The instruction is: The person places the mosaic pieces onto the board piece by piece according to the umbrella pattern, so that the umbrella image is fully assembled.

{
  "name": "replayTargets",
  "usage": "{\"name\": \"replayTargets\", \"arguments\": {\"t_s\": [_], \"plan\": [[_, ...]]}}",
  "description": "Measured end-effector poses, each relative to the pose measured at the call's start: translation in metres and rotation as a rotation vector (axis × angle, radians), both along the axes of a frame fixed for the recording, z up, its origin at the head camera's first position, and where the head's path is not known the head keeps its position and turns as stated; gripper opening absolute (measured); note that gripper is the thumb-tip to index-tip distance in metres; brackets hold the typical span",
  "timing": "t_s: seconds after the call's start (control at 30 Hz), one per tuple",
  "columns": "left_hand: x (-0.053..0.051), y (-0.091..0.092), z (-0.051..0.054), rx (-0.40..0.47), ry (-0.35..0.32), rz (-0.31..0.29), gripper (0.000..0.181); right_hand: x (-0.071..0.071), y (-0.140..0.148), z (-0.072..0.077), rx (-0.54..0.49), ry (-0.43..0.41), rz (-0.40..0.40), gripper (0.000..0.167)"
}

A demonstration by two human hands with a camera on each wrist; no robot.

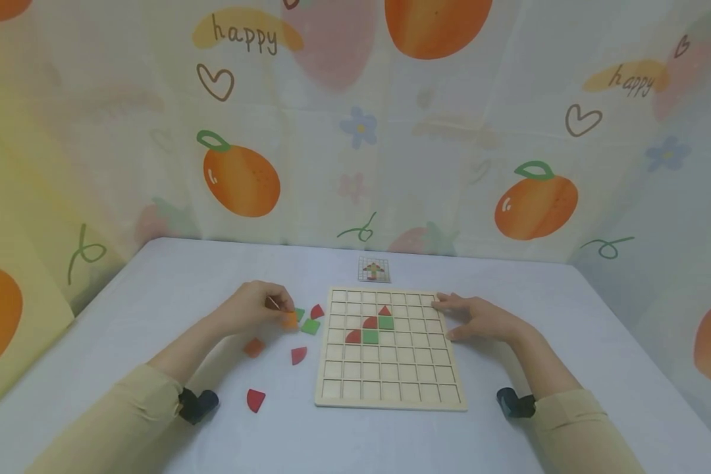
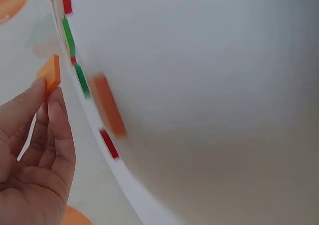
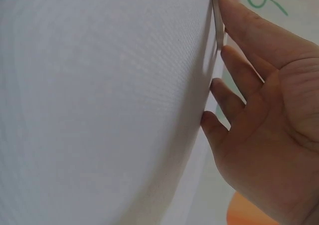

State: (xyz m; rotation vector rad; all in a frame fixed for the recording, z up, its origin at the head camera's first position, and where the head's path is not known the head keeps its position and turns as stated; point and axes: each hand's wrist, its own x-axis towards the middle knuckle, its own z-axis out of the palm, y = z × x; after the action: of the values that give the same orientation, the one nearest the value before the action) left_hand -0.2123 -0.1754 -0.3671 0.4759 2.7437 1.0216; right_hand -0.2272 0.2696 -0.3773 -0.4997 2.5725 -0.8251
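Between thumb and fingers my left hand (image 1: 259, 307) pinches an orange square tile (image 2: 50, 75), lifted off the table to the left of the board. My right hand (image 1: 484, 318) rests at the right edge of the wooden grid board (image 1: 391, 392), thumb and fingertips touching its rim. In the board's cells lie two green squares (image 1: 370, 336), two red quarter-circles (image 1: 353, 337) and a red triangle (image 1: 385, 311). Loose beside the board are green tiles (image 1: 311, 327), red quarter-circle tiles (image 1: 299, 356) and another orange tile (image 1: 253, 347).
A small picture card (image 1: 374, 270) showing a coloured pattern on a grid lies behind the board. The white table (image 1: 426, 441) runs back to a printed cloth (image 1: 308, 118). One red quarter-circle (image 1: 255, 400) lies nearer the front, by the left forearm.
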Motion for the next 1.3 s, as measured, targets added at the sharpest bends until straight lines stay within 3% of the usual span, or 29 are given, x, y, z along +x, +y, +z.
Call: {"name": "replayTargets", "arguments": {"t_s": [0.43,0.73,1.03,1.3], "plan": [[0.002,0.053,0.009,0.094,-0.025,-0.04,0.009,-0.004,-0.001,-0.001,0.013,0.007,0.003,0.068],[-0.001,0.09,0.002,0.114,-0.052,-0.03,0.004,-0.005,-0.001,-0.002,0.018,0.002,0.002,0.067],[0.003,0.12,-0.004,0.123,-0.081,-0.035,0.005,-0.005,0.0,-0.002,0.021,0.004,0.004,0.067],[0.0,0.14,-0.006,0.142,-0.017,-0.074,0.006,-0.005,0.001,-0.002,0.025,0.009,0.007,0.068]]}}
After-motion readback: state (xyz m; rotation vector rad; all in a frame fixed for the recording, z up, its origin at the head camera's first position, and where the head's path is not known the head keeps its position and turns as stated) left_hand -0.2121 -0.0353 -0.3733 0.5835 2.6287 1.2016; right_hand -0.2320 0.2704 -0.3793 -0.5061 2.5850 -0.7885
